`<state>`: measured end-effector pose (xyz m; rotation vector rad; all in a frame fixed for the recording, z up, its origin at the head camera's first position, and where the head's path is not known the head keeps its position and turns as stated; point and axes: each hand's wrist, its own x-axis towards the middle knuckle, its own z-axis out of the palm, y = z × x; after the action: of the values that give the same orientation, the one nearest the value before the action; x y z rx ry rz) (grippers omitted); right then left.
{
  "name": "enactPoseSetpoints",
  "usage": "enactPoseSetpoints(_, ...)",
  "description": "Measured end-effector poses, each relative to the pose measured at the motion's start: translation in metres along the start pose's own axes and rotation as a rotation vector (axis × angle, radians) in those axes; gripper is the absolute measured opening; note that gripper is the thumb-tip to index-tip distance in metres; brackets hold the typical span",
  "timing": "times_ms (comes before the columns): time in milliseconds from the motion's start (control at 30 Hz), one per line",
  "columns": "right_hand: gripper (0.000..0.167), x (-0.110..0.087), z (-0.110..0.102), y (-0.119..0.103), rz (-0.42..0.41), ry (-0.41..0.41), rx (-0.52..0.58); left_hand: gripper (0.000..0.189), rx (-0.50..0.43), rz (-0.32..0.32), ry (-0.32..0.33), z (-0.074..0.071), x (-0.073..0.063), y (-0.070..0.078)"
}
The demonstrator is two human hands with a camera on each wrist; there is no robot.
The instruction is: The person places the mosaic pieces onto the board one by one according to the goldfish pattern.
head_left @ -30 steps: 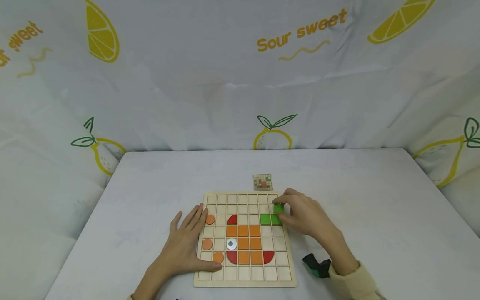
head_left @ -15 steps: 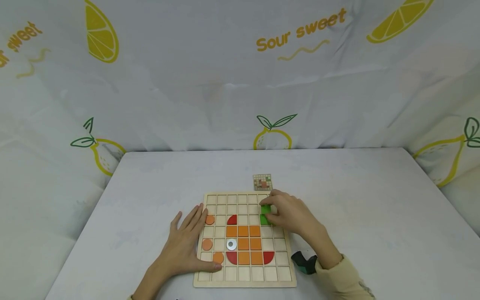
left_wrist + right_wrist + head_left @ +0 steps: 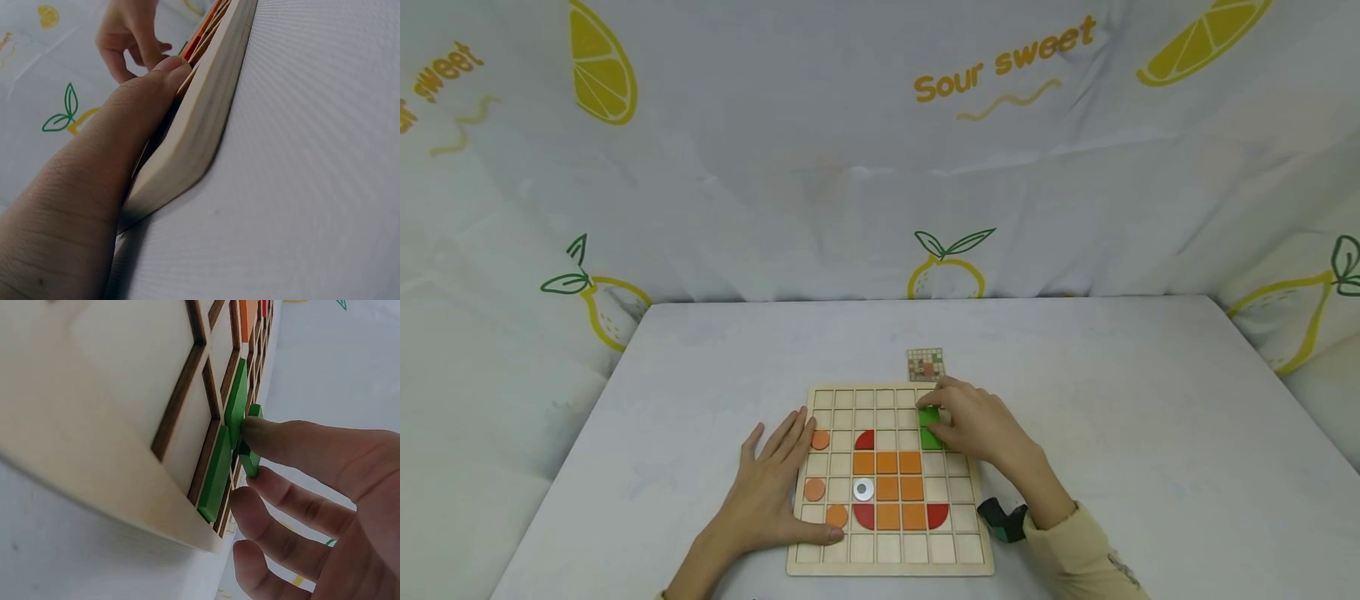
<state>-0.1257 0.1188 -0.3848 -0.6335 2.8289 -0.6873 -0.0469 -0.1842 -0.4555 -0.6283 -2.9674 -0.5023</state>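
My right hand pinches a green square tile between thumb and index finger, over the upper right of a wooden grid board. In the right wrist view this tile stands slightly tilted. Two more green tiles lie in cells beside it, one of them near the board's edge, the other a green tile close to my thumb. My left hand rests on the board's left edge with fingers spread and straight. Its thumb lies near an orange disc.
Orange squares, red quarter-round pieces, a white ring piece and further orange discs sit on the board. A small pattern card lies behind it. A dark object lies by my right forearm.
My right hand has moved left across the board with the green tile, from the rightmost column to the column beside it. The left hand has stayed in place.
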Motion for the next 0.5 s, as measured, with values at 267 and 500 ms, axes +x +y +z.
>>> enactPoseSetpoints(267,0.025,0.0009,0.001,0.0026,0.018,-0.024,0.01,0.14,-0.006,0.003,0.004,-0.0007,-0.0004,0.0006)
enactPoseSetpoints(500,0.024,0.001,0.0005,0.0039,0.026,-0.041,0.03,0.141,0.005,0.004,0.005,-0.0004,0.0002,0.0003)
